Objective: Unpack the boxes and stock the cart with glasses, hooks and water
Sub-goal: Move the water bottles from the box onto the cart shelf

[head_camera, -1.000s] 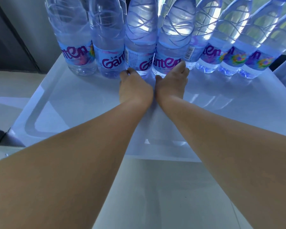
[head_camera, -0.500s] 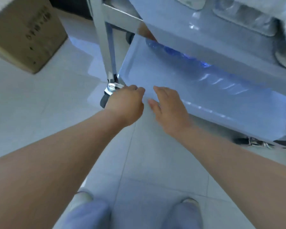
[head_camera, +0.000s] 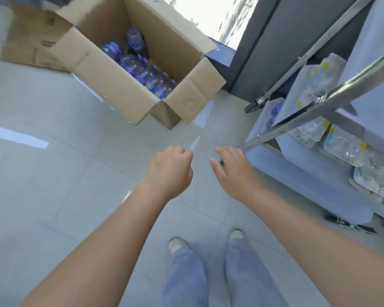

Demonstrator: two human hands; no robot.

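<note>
Hovering over floor: left hand clenched, empty; right hand loosely released; far-left open box holds perhaps ten water bottles.

Cart: cut off at right edge. Water bottles in open box: blurred, labels unreadable, count indeterminable.

A single head-worn wide-angle view looks steeply down at the tiled floor from standing height. Both forearms reach in from the lower edge, close to the lens. The open cardboard box sits farther off, upper left; the cart fills the right edge.
</note>
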